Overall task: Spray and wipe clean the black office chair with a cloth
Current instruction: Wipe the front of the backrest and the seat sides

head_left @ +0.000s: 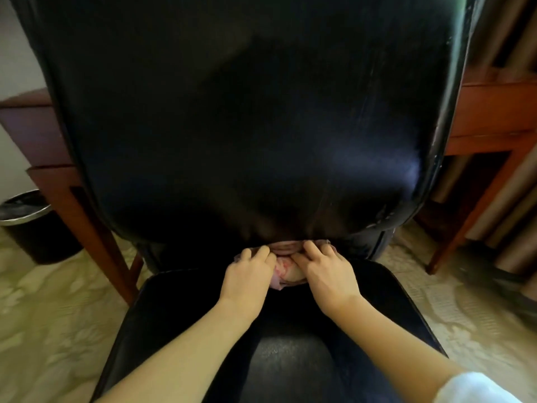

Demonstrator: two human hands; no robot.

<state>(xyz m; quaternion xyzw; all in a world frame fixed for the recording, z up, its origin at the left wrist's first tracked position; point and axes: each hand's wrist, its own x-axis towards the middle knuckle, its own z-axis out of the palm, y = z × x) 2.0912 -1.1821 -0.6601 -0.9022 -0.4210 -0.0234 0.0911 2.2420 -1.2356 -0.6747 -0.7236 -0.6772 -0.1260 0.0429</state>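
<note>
The black office chair (247, 117) fills the view, its tall glossy backrest in front of me and its seat (290, 353) below. A pink and white cloth (286, 271) is bunched at the gap where backrest meets seat. My left hand (247, 279) grips the cloth's left part with curled fingers. My right hand (328, 274) grips its right part, fingertips tucked against the bottom of the backrest. Most of the cloth is hidden under both hands. No spray bottle is in view.
A reddish wooden desk (494, 112) stands behind the chair, with legs on both sides. A black waste bin (32, 225) with a metal rim sits on the pale patterned carpet (52, 330) at the left. Beige curtains (517, 175) hang at the right.
</note>
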